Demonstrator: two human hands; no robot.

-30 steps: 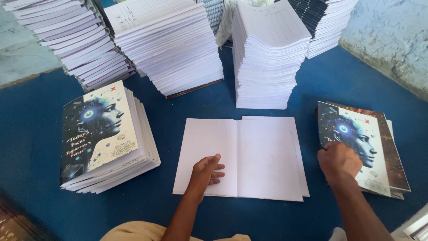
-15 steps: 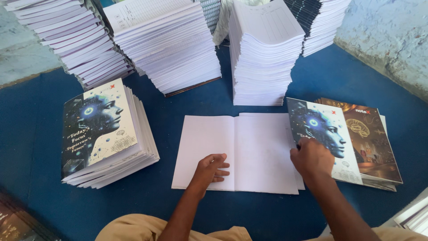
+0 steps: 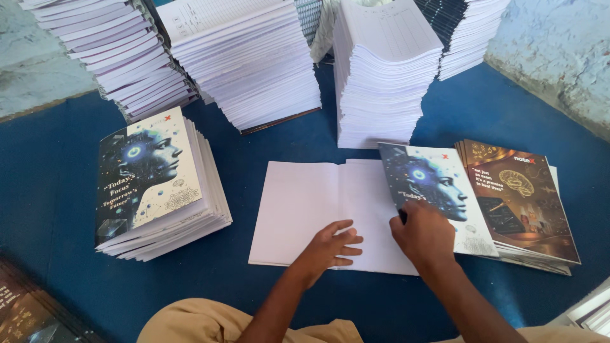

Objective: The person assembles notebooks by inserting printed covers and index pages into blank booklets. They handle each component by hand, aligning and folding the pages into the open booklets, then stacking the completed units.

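Observation:
An open bundle of blank white pages (image 3: 305, 203) lies flat on the blue cloth in front of me. My left hand (image 3: 330, 244) rests palm-down on its lower middle, fingers spread. My right hand (image 3: 422, 235) grips the lower left edge of a printed cover (image 3: 438, 190) showing a blue glowing face on white, held partly over the right side of the pages. Under that cover, at the right, lies a pile of covers (image 3: 527, 197) whose top one is dark brown with a gold brain drawing.
A stack of finished notebooks (image 3: 155, 184) with the same face cover stands at the left. Tall stacks of white pages (image 3: 248, 57) (image 3: 381, 70) (image 3: 108, 51) rise at the back. A pale wall (image 3: 559, 57) borders the right; dark covers (image 3: 25, 305) lie bottom left.
My right hand has pulled the face cover off the right pile and slid it left, over the open pages, baring the brown cover beneath. My left hand stayed on the pages.

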